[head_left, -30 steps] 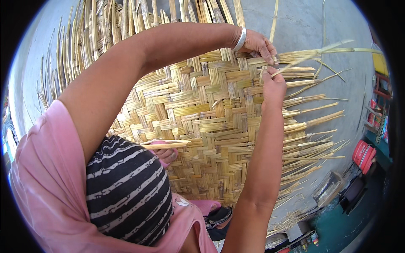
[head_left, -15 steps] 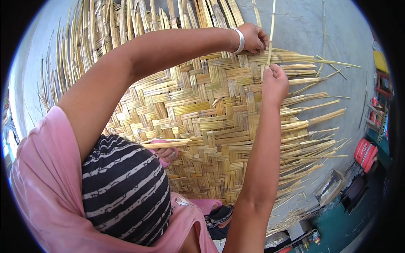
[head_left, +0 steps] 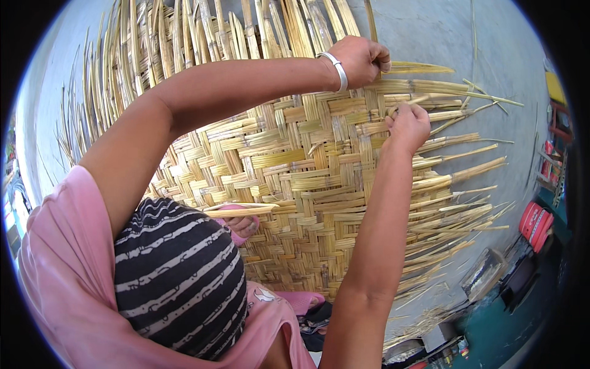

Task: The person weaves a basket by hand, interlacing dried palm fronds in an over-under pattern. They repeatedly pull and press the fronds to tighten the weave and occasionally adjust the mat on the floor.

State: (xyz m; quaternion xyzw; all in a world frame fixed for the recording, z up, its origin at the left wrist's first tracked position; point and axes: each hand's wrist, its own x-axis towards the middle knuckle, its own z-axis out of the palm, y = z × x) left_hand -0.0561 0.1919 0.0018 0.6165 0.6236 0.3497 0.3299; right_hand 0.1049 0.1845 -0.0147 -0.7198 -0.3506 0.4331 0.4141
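Observation:
A large mat (head_left: 276, 160) woven from flat yellow-tan cane strips lies beneath both arms, its loose ends sticking out at the far and right sides. My left hand (head_left: 361, 60), with a silver bangle on its wrist, is closed at the mat's far right corner. From its knuckles a brownish cane strip (head_left: 371, 21) rises away. Slightly nearer and to the right, my right hand (head_left: 410, 126) pinches a cane strip at the right edge of the weave. The fingers partly hide that strip. Between and beyond the hands, loose strips (head_left: 424, 86) point right.
A pink slipper (head_left: 232, 232) with my foot in it rests on the mat, beside a few loose cane strips (head_left: 246, 210). Grey concrete floor (head_left: 430, 31) surrounds the mat. At right stand a red container (head_left: 534, 226), a clear box (head_left: 483, 273) and other clutter.
Both hands held a pale upright strip before; it no longer stands there. My left hand moved slightly left and nearer, my right slightly right and nearer. A strip now points right past my left hand.

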